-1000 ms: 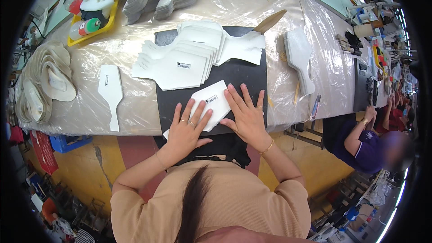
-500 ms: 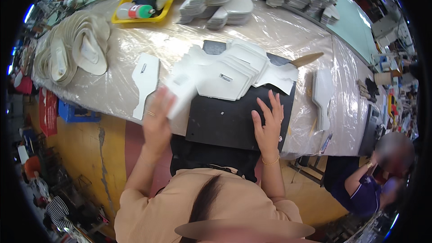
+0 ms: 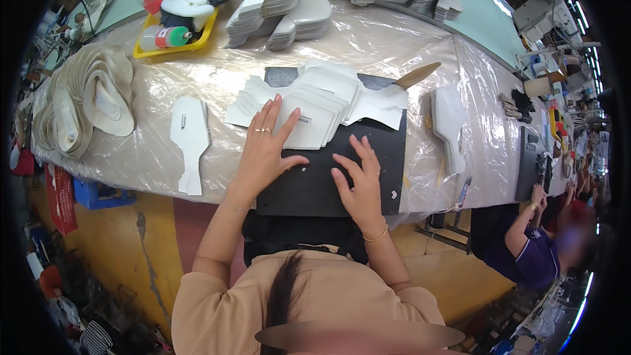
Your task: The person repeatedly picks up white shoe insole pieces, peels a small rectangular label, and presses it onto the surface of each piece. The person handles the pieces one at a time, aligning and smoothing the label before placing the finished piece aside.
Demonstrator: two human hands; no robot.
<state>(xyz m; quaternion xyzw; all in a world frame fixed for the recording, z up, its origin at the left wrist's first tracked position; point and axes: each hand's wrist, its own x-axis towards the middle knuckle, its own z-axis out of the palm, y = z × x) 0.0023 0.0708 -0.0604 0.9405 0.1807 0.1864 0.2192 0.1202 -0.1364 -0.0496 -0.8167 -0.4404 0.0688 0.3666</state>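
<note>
Black mat [image 3: 315, 187] lies nearest me on the plastic-covered surface [image 3: 407, 39], and both my hands rest on it. My right hand [image 3: 358, 181] lies flat, fingers spread, its grip open and holding nothing. My left hand [image 3: 266, 148] is also open, palm on the mat's left part, its fingers pressing down on the near edge of the fanned stack of white cut pieces [image 3: 309, 108]; nothing is clasped. That stack sits across the mat's far edge, spilling to the left. A single white piece [image 3: 188, 139] lies left of the mat, another [image 3: 449, 125] to its right. A brush handle [image 3: 419, 75] pokes out behind the stack. Further off stand a yellow tray [image 3: 172, 43] with bottles and more white stacks [image 3: 279, 3].
</note>
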